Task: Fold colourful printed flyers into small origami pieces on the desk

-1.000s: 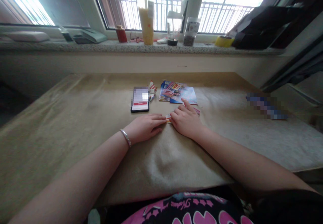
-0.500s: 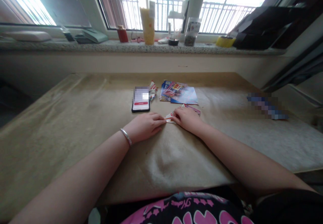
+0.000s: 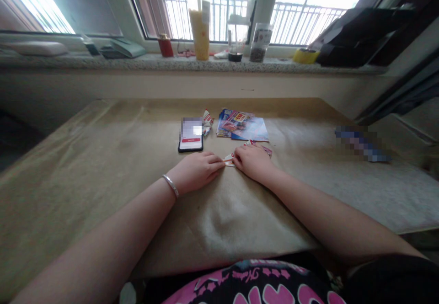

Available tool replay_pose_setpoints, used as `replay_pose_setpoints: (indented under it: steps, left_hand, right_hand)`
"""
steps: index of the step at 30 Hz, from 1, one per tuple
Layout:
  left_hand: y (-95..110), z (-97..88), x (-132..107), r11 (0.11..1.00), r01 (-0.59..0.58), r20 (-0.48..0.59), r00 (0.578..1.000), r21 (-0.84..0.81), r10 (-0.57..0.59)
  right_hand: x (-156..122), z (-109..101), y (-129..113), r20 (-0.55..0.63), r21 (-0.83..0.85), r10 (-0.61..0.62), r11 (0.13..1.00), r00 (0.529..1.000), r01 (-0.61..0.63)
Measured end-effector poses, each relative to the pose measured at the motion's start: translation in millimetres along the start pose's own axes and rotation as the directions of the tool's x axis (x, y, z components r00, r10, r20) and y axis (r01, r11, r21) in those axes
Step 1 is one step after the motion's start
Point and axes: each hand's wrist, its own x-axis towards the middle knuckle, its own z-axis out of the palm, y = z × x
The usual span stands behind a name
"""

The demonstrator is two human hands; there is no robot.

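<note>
Both hands rest on a tan cloth-covered table (image 3: pixel 103 157), meeting over a small folded piece of coloured printed paper (image 3: pixel 229 160). My left hand (image 3: pixel 197 170), with a silver bracelet at the wrist, pinches the paper's left end with curled fingers. My right hand (image 3: pixel 252 162) covers most of the paper and pinches it with bent fingers; only edges of the paper show, at the left and at the far side (image 3: pixel 265 149).
A phone (image 3: pixel 191 135) lies face up just beyond my left hand, with a small folded paper (image 3: pixel 207 120) beside it. A stack of colourful printed sheets (image 3: pixel 242 125) lies beyond my right hand. Cups, jars and boxes stand on the windowsill (image 3: pixel 206 64).
My right hand has gone from lying flat over the paper with a finger stretched out to a curled pinch, pulled slightly back. My left hand has barely moved.
</note>
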Motion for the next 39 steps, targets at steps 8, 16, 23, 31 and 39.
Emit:
replay_pose_setpoints:
  steps: [8, 16, 23, 31, 39]
  left_hand:
    - [1, 0.0, 2, 0.999, -0.005, 0.000, 1.000, 0.043, 0.005]
    - [-7, 0.9, -1, 0.997, 0.011, 0.018, 1.000, -0.074, -0.010]
    - [-11, 0.8, -2, 0.993, 0.011, -0.005, 1.000, -0.117, -0.011]
    - [-9, 0.8, 0, 0.998, -0.023, -0.007, 1.000, -0.064, 0.023]
    - [-4, -1.9, 3, 0.999, -0.025, 0.025, 0.999, 0.027, 0.024]
  right_hand:
    - [-4, 2, -8, -0.058, 0.033, -0.029, 0.999, 0.998, 0.031]
    - [3, 2, 0, 0.029, 0.246, 0.048, 0.968, 0.998, -0.054]
    - [3, 2, 1, 0.026, 0.256, 0.049, 0.965, 0.998, -0.055]
    - [3, 3, 2, 0.039, 0.268, 0.071, 0.960, 0.997, -0.079]
    - [3, 4, 2, 0.023, 0.287, 0.075, 0.955, 0.997, -0.079]
